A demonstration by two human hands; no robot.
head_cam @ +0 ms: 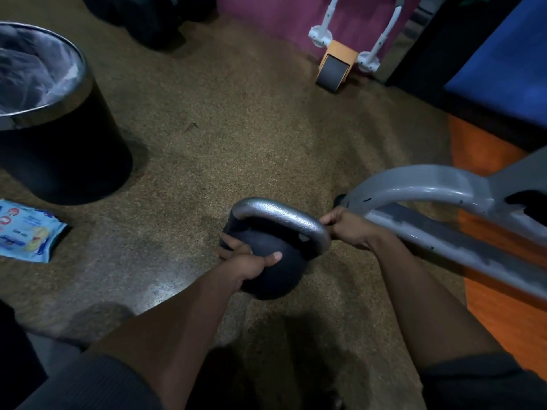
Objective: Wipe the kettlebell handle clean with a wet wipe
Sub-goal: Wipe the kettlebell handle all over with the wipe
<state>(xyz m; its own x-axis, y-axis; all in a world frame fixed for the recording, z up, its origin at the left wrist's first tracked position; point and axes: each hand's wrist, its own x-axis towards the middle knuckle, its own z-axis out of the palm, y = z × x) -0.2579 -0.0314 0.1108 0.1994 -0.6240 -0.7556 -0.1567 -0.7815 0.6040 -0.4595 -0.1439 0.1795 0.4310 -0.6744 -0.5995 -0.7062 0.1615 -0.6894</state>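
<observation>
A black kettlebell [268, 247] with a silver handle [284, 216] stands on the speckled floor, low in the middle of the view. My left hand [247, 261] grips the black ball from the near left, thumb across its front. My right hand [347, 227] holds the right end of the handle where it bends down, fingers curled round it. No wipe shows in either hand. A blue pack of wet wipes [28, 230] lies flat on the floor at the far left.
A black bin [62, 143] with a plastic liner stands at the upper left, behind the wipes pack. A grey metal bench frame [438, 208] crosses the right side beside my right hand. An orange wheeled device [337, 66] sits by the pink wall.
</observation>
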